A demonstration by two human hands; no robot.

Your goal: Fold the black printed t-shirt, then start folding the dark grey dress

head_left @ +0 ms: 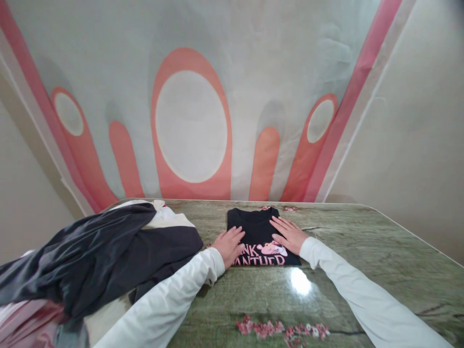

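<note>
A folded black T-shirt (253, 223) with pink lettering and a pink cartoon print lies on the green table (362, 256). My left hand (229, 244) rests flat on the shirt's left edge, fingers stretched out. My right hand (288, 234) lies flat on the shirt's right half, fingers spread and pointing left. Neither hand holds anything. Both arms wear white long sleeves.
A heap of loose clothes (97, 256), dark grey, black, cream and pink, covers the table's left side, close to my left arm. A wall hanging (192, 125) with red and white shapes stands behind the table. Pink flowers (282, 331) are printed near the table's front edge.
</note>
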